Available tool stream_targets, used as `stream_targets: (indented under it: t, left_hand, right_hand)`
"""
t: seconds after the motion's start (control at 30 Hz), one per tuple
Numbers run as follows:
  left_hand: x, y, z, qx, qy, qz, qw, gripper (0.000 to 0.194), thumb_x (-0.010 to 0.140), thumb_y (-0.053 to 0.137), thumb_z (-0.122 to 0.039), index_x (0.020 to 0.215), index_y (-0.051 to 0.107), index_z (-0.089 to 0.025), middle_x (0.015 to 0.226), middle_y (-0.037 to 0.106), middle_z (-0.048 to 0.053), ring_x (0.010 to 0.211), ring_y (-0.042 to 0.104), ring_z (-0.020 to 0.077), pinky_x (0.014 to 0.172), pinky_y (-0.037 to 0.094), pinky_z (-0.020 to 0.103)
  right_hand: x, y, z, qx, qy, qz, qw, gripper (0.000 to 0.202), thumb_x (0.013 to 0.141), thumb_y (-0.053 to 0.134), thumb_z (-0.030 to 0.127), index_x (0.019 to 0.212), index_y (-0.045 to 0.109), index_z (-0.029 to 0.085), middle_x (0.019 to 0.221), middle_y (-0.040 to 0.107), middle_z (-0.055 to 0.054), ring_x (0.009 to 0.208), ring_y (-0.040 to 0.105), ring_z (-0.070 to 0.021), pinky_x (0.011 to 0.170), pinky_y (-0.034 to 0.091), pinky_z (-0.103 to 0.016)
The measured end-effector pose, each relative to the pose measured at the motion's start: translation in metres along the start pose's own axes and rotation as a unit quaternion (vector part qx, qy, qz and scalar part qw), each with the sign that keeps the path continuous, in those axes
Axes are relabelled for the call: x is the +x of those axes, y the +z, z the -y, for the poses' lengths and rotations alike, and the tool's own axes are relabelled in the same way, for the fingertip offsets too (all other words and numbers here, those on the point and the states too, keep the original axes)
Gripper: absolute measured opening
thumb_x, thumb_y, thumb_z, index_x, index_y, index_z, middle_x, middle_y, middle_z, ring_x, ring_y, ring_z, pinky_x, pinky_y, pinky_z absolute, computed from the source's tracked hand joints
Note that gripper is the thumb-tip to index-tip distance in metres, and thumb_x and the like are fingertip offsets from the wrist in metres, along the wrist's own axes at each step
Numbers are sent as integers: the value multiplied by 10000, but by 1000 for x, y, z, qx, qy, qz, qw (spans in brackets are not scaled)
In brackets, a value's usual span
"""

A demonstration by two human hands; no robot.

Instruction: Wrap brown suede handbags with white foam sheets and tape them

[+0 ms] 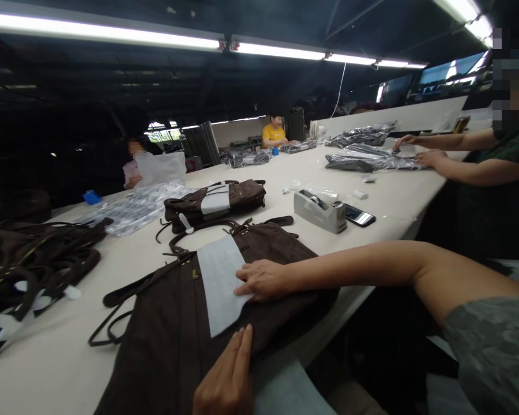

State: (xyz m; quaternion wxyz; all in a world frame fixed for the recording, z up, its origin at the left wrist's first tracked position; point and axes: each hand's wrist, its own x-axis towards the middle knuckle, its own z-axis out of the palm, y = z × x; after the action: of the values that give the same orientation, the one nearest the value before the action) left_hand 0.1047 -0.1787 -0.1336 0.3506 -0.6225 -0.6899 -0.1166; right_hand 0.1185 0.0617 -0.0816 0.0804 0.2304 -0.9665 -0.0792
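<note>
A dark brown bag lies flat on the pale table, with a light grey sheet across its front. My right hand reaches in from the right and rests on the sheet's right edge, fingers slightly bent and apart. Below it, my left hand touches the bag near the sheet's lower end, its visible fingers stretched out and nothing seen in it. Just beyond lies a second brown bag with a pale band around it.
A grey tape dispenser and a phone lie behind my right forearm. Brown bags are piled at left, near clear plastic. At right, a person's hands touch plastic-wrapped items. Two people are farther back.
</note>
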Motion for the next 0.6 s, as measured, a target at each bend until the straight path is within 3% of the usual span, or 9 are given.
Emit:
stream_targets:
  t: [0.17,0.27,0.33,0.4,0.53,0.6]
  left_hand:
    - [2,-12,-4,0,8,24,1000,420,852,448,-45,1265,513,-84,1197,646,95,1079,620,153,928,503,231]
    - [9,-26,1,-66,-2,71,995,381,912,488,-249,1259,529,-96,1211,640,91,1069,627,156,886,521,213]
    - [20,-34,8,-148,-52,118,981,366,917,506,-353,1213,583,-153,1184,659,54,1041,640,147,872,522,205]
    - [33,-37,20,-251,-147,186,939,322,935,455,-394,1092,664,-205,1097,698,15,977,664,145,839,532,207]
    - [62,-32,45,-360,-351,333,797,517,899,377,-563,797,722,-192,808,726,22,766,666,189,722,507,244]
    - [75,-33,56,-329,-386,376,776,531,855,395,-600,707,699,-190,697,695,28,682,631,199,659,460,265]
  right_hand:
    - [-4,3,6,53,-38,-16,998,246,901,531,300,1055,632,135,944,566,-78,837,523,-187,721,397,-290]
    - [-7,-4,6,130,-32,16,991,384,861,589,388,1133,626,120,949,565,-83,842,546,-193,751,410,-287]
    - [-10,-10,5,182,-24,46,982,495,852,589,465,1224,607,138,999,556,-88,867,559,-204,782,417,-298]
    - [-14,-17,3,237,-17,79,968,528,863,561,511,1272,601,180,1066,538,-90,909,564,-211,818,417,-305]
    - [-14,-26,-2,330,-17,137,934,478,884,542,502,1247,637,204,1120,511,-98,925,568,-196,852,415,-287]
    - [-12,-28,-4,344,-26,152,926,432,898,548,445,1244,640,203,1098,514,-102,892,569,-182,840,420,-273]
